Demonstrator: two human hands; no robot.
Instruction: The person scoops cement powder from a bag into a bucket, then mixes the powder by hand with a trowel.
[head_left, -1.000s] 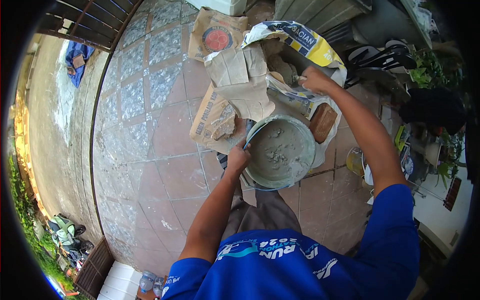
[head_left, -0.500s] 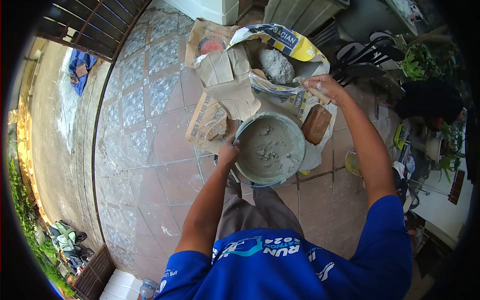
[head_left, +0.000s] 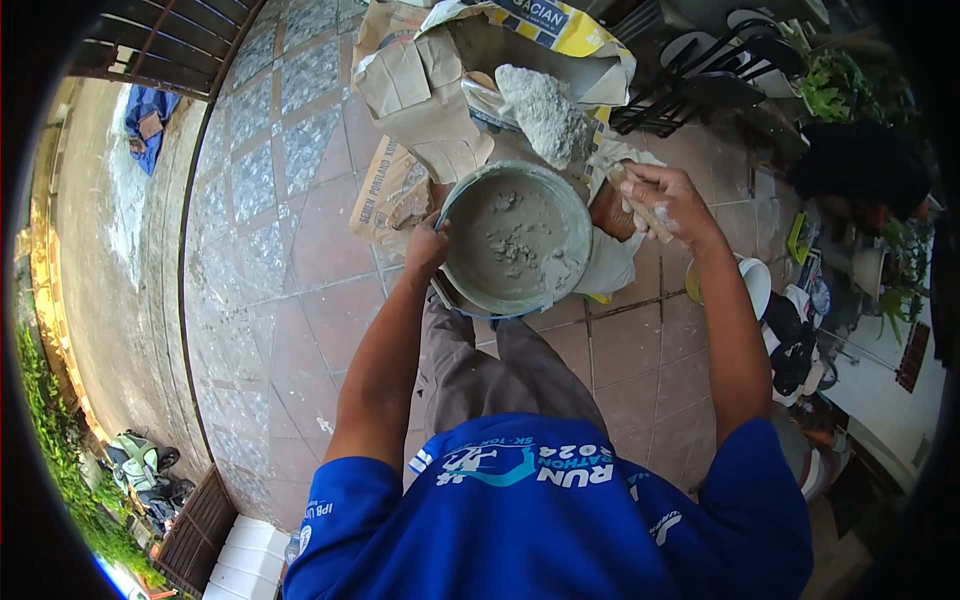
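Note:
My left hand [head_left: 428, 246] is closed on the left rim of a round bucket [head_left: 588, 238] holding wet grey cement mix [head_left: 512, 235] with lumps on top. My right hand [head_left: 668, 203] is closed around the wooden handle of a trowel [head_left: 646, 204]. A large heap of pale grey cement powder [head_left: 545, 115] covers its blade, just beyond the bucket's far right rim. Behind it lies an open yellow and white cement bag [head_left: 598, 62]. Under the trowel, a reddish-brown brick [head_left: 610, 212] is partly hidden by my right hand.
Torn brown paper bags [head_left: 400, 78] lie left of the open bag, with a broken chunk [head_left: 410, 205] on them. Black chairs [head_left: 725, 75] stand at the far right. A white bucket [head_left: 752, 285] is beyond my right forearm. Tiles [head_left: 340, 310] cover the floor.
My right hand has drawn the trowel toward me, bringing the powder heap from inside the open bag to its near edge, close to the bucket. My left hand still grips the rim.

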